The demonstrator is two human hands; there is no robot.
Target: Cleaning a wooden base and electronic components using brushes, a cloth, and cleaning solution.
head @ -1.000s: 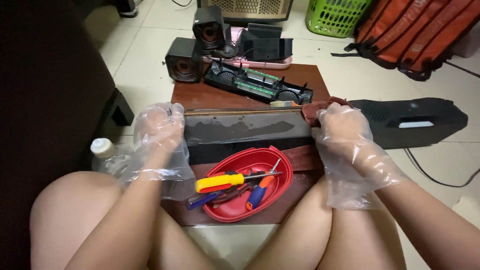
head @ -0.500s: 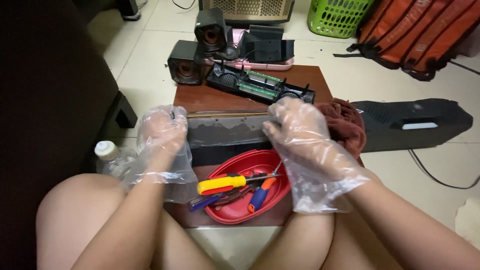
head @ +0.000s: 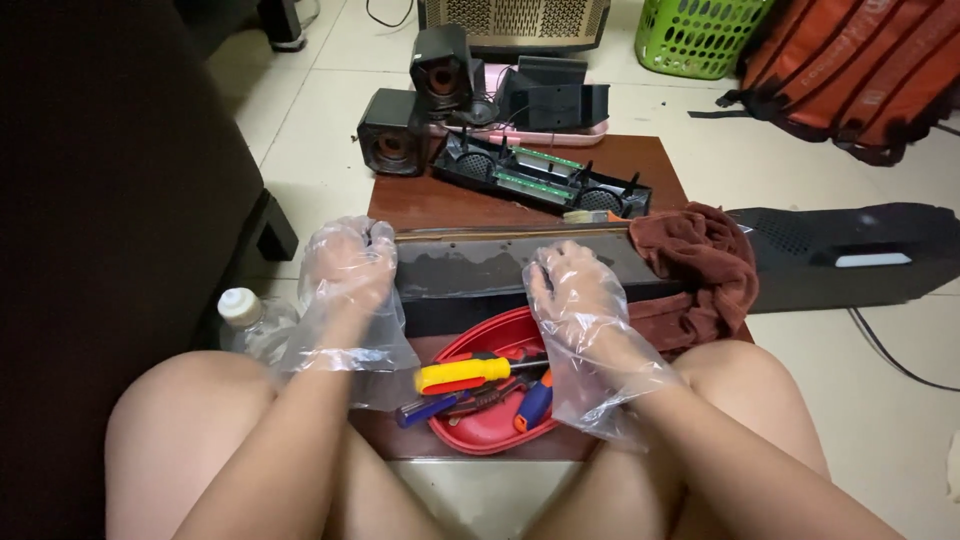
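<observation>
Both my hands wear clear plastic gloves. My left hand [head: 345, 262] grips the left end of a long black panel [head: 480, 270] that lies across a low brown wooden table [head: 430, 200]. My right hand [head: 570, 285] rests flat on the middle of the same panel, fingers slightly spread. Just below the panel sits a red bowl [head: 470, 425] holding a yellow-handled screwdriver [head: 465, 374] and blue-handled tools. A brown cloth [head: 705, 265] lies bunched at the panel's right end.
A black open casing with green circuit boards [head: 540, 178] lies at the table's far side. Two small black speakers [head: 415, 105] stand behind it. A plastic bottle [head: 245, 315] stands left, a black cover [head: 850, 255] on the floor right, a green basket [head: 700, 35] and orange bag [head: 860, 70] beyond.
My right hand has moved left from the panel's right end to its middle and lowered onto it, uncovering the brown cloth. My left hand has stayed at the left end.
</observation>
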